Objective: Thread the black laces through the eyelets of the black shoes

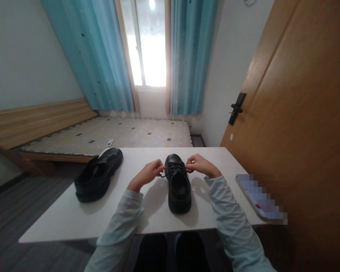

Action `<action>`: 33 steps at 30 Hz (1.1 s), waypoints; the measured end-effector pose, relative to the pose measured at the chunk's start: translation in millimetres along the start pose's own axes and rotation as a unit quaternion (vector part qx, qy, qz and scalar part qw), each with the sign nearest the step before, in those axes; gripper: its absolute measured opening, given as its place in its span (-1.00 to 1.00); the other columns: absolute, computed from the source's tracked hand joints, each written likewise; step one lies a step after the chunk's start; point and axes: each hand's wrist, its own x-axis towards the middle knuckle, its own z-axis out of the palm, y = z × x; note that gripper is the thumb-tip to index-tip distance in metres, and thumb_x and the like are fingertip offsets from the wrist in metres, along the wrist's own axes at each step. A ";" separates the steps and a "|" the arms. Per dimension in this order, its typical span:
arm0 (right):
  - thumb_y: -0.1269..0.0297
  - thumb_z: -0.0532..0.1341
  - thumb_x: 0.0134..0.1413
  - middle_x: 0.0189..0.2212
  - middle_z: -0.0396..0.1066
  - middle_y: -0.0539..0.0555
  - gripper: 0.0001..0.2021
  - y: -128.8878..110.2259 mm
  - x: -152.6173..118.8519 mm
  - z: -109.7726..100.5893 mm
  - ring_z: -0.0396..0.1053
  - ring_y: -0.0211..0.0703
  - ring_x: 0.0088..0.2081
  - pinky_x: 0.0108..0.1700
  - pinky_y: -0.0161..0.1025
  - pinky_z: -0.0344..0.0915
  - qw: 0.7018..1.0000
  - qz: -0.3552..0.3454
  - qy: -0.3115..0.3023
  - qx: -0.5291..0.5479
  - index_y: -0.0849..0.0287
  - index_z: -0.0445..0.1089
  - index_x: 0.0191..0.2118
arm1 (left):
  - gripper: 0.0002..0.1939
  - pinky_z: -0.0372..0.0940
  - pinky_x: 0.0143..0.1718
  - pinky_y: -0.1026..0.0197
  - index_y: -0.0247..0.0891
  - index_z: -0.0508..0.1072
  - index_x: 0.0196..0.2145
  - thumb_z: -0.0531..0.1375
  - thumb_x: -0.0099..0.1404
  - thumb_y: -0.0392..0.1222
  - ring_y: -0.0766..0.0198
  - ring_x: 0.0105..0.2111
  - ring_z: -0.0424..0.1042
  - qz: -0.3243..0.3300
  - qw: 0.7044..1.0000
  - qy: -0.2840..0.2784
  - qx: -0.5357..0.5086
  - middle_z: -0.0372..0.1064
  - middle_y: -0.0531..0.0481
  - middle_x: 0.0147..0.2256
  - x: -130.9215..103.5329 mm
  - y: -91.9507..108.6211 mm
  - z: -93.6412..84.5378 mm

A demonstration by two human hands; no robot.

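A black lace-up shoe stands upright on the white table, its toe pointing away from me and its opening toward me. On its left side, my left hand pinches one end of the black shoelace. My right hand is closed on the other lace end at the shoe's right side. Between the two hands the lace runs across the top of the shoe, where it crosses near the tongue. A second black shoe rests at the table's left, angled, with its toe toward the back.
A flat object, partly pixelated, lies along the table's right edge. Beyond the table is a bed with a small white remote. A wooden door with a black handle stands close on the right.
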 end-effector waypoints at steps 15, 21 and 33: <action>0.57 0.17 -0.26 -0.71 0.38 0.01 -0.83 7.3 1.5 2.0 0.39 -0.29 -0.58 -0.52 -0.41 0.28 0.998 0.043 -0.025 -0.034 0.25 0.24 -0.71 | -0.68 0.38 -0.42 0.23 -0.28 0.29 -0.48 0.12 0.17 0.07 0.31 -0.46 0.35 -0.022 0.999 -0.023 0.026 0.29 0.03 -0.47 -3.9 2.8 -7.8; 0.58 0.18 -0.26 -0.73 0.37 0.00 -0.81 14.6 4.6 2.5 0.41 -0.27 -0.57 -0.51 -0.40 0.33 0.997 0.064 -0.040 -0.021 0.24 0.21 -0.70 | -0.68 0.34 -0.44 0.25 -0.27 0.29 -0.47 0.11 0.18 0.07 0.31 -0.47 0.36 -0.015 0.999 -0.025 0.039 0.29 0.03 -0.47 -4.5 0.7 -8.8; 0.51 0.13 -0.14 -0.64 0.34 -0.04 -0.86 3.5 0.0 -1.8 0.35 -0.32 -0.58 -0.56 -0.42 0.23 0.993 -0.029 -0.049 -0.099 0.21 0.20 -0.61 | -0.78 0.24 -0.35 0.22 -0.26 0.31 -0.46 0.09 0.25 -0.08 0.26 -0.42 0.32 0.065 0.973 0.072 0.209 0.31 0.00 -0.44 2.7 2.6 3.2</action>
